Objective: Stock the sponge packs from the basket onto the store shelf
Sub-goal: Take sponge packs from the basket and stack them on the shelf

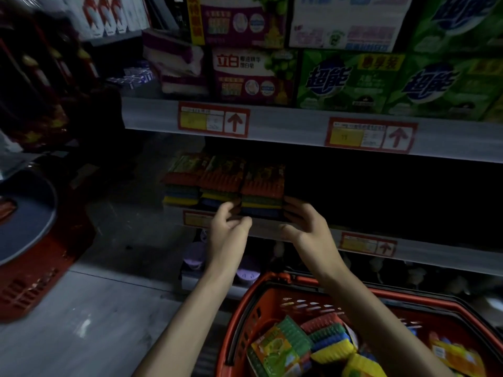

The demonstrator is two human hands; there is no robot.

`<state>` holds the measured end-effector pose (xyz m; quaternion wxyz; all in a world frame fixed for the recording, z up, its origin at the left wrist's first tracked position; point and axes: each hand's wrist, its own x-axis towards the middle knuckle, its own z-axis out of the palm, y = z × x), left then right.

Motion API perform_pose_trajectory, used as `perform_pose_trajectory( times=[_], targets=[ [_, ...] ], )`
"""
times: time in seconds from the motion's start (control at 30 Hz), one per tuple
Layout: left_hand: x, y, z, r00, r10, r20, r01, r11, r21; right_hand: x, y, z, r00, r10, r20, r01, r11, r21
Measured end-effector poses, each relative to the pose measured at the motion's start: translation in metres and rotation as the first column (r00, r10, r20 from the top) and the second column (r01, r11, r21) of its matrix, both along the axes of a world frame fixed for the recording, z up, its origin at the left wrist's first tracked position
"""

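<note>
Left hand (230, 227) and right hand (302, 224) flank the end sponge pack (262, 186) upright on the shelf (449, 257), fingers half-curled at its sides, grip unclear, basket (245, 308) sits directly below them

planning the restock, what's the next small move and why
Probably draw the left hand and right hand off the rightmost multicoloured sponge pack and reach into the red plastic basket: that pack already sits in the row, and more packs wait there.
</note>
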<state>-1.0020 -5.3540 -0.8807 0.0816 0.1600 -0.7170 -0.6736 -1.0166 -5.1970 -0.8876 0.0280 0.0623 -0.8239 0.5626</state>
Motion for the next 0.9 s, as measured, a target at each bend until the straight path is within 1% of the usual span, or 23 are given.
perform_pose_trajectory(
  times=[0.1,0.23,0.3,0.4,0.47,0.57,0.67,0.73,0.83,0.9],
  targets=[
    [0.006,-0.001,0.003,1.0,-0.013,0.007,0.013,1.0,-0.004,0.003,0.006,0.001,1.0,0.016,-0.013,-0.015,0.997,0.073],
    [0.02,-0.003,0.007,0.999,-0.053,-0.014,0.052,0.997,-0.051,0.015,0.017,0.007,0.998,0.054,-0.039,-0.047,0.986,0.158],
    [0.032,-0.003,0.007,0.996,-0.09,-0.002,0.09,0.993,-0.081,0.024,0.023,0.013,0.994,0.093,-0.058,-0.08,0.977,0.199],
    [0.057,0.004,0.005,0.989,-0.15,0.014,0.15,0.969,-0.195,0.039,0.036,0.02,0.985,0.134,-0.106,-0.095,0.945,0.312],
    [0.075,0.011,0.006,0.98,-0.196,0.016,0.192,0.94,-0.283,0.05,0.048,0.026,0.974,0.168,-0.149,-0.093,0.905,0.416],
    [0.102,0.022,0.013,0.961,-0.276,0.002,0.253,0.878,-0.406,0.07,0.073,0.04,0.949,0.274,-0.155,-0.145,0.818,0.557],
    [0.126,0.036,0.024,0.937,-0.346,-0.044,0.264,0.785,-0.56,0.093,0.108,0.049,0.91,0.397,-0.122,-0.209,0.692,0.691],
    [0.142,0.049,0.032,0.928,-0.368,-0.052,0.265,0.753,-0.602,0.108,0.133,0.057,0.884,0.461,-0.071,-0.249,0.594,0.765],
    [0.161,0.075,0.036,0.923,-0.384,-0.034,0.285,0.738,-0.612,0.132,0.174,0.064,0.852,0.522,0.045,-0.314,0.44,0.841],
    [0.173,0.095,0.033,0.907,-0.422,-0.001,0.316,0.681,-0.66,0.147,0.202,0.067,0.842,0.528,0.11,-0.349,0.377,0.858]
  ],
)
